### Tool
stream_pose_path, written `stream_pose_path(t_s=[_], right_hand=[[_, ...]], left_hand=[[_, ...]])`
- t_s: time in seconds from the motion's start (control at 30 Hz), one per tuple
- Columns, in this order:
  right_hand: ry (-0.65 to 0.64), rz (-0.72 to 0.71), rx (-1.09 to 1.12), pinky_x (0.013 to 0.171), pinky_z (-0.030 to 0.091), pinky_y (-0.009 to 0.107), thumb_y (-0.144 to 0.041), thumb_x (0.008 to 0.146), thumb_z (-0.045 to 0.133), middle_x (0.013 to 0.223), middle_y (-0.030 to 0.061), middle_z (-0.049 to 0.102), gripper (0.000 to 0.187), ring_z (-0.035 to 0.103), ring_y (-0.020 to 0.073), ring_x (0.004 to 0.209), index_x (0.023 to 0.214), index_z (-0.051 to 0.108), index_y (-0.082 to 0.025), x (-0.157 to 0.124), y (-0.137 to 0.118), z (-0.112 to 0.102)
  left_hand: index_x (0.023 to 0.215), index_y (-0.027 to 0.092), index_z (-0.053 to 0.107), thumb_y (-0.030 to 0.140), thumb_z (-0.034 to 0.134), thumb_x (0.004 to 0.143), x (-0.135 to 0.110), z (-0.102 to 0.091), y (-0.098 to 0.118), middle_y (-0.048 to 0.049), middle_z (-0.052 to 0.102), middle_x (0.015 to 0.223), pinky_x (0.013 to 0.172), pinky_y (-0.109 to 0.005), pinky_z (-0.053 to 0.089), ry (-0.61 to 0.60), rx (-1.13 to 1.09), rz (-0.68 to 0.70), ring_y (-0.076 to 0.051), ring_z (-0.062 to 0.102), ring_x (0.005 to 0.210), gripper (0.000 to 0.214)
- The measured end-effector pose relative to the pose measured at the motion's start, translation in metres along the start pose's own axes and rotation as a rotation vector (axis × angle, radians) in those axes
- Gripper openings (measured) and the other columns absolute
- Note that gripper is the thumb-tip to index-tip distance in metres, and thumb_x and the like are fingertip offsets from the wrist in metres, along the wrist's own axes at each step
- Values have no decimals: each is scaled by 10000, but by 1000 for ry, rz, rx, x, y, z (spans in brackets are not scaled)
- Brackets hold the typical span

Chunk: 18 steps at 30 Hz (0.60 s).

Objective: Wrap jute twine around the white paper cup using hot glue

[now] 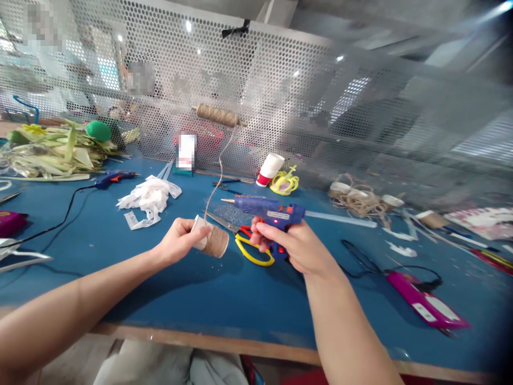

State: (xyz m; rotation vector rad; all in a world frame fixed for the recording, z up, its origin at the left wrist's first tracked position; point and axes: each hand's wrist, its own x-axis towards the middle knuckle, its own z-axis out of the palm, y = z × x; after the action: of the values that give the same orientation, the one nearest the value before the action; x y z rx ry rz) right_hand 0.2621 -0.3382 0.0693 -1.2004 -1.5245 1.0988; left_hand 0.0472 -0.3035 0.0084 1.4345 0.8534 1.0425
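My left hand [185,239] grips a small paper cup [216,241] tipped on its side, its wall partly wrapped in brown twine. From the cup a strand of twine [220,174] runs up to a spool [217,115] on the perforated panel. In my right hand [294,238] is a blue hot glue gun [256,203], its nozzle pointing left above the table and a clear glue stick [340,218] jutting from its back. A small red light glows on the gun. Beneath and between my hands lie scissors [254,258] with yellow and red handles.
Crumpled white plastic [148,195] and a second glue gun [116,177] lie to the left, near corn husks [60,152]. Stacked cups [270,169] and a yellow crown-like piece [285,182] stand at the back. On the right are twine-wrapped cups [356,195] and a magenta power strip [427,302] with a cord.
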Motion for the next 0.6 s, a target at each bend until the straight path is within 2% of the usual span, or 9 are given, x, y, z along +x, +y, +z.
stream_pose_path(t_s=[0.1, 0.2, 0.33, 0.6], right_hand=[[-46, 12, -194, 393, 428, 199, -363, 743, 643, 529, -6, 600, 220, 517, 83, 419, 766, 601, -149, -7, -7, -6], [-105, 8, -316, 356, 396, 183, -360, 753, 622, 457, -28, 538, 213, 455, 66, 371, 684, 595, -160, -11, -12, -1], [-116, 11, -366, 345, 396, 184, -356, 746, 617, 414, -28, 503, 252, 437, 72, 362, 581, 564, -172, -12, -14, 6], [-105, 29, -442, 358, 396, 199, -369, 757, 601, 403, -31, 506, 252, 457, 83, 348, 594, 578, -178, -12, -9, 7]], left_hand=[[459, 133, 480, 559, 597, 661, 2, -3, -4, 24, 385, 456, 468, -221, 258, 12, 36, 24, -74, 314, 483, 485], [478, 133, 498, 555, 566, 698, 2, -5, -7, 11, 422, 479, 488, -227, 282, -1, 70, 65, -86, 342, 503, 480], [505, 136, 509, 535, 554, 725, 2, -6, -9, 9, 431, 503, 508, -236, 295, -2, 137, 124, -95, 349, 523, 458], [506, 142, 485, 528, 518, 751, 3, -8, -8, 15, 405, 519, 504, -242, 278, 6, 225, 174, -94, 329, 519, 459]])
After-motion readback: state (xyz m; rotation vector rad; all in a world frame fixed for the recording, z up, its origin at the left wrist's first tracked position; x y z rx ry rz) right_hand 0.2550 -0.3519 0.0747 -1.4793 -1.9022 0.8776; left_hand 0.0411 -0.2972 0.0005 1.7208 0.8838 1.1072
